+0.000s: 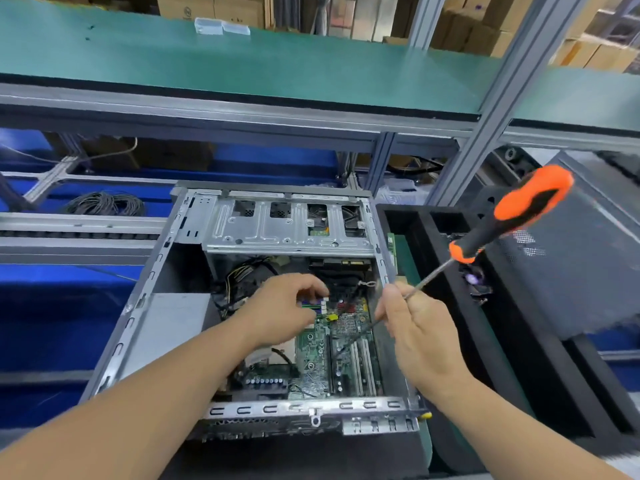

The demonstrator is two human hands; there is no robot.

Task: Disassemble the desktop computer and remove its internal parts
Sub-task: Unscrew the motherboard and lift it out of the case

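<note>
An open desktop case (145,299) lies on its side, its green motherboard (313,344) exposed. My left hand (284,310) reaches inside, fingers curled over the memory slots (313,304) near the board's top; what the fingertips hold is hidden. My right hand (419,327) pinches the metal shaft of a long screwdriver (519,213) with an orange and black handle, which points up to the right. Its tip reaches down to the board by the expansion slots (360,362). A metal drive cage (287,226) spans the case's far end.
A black foam tray (450,271) with compartments stands right of the case, a dark side panel (571,271) leaning over it. A coil of black cable (105,204) lies far left. A green shelf (242,64) hangs overhead on an aluminium post (485,133).
</note>
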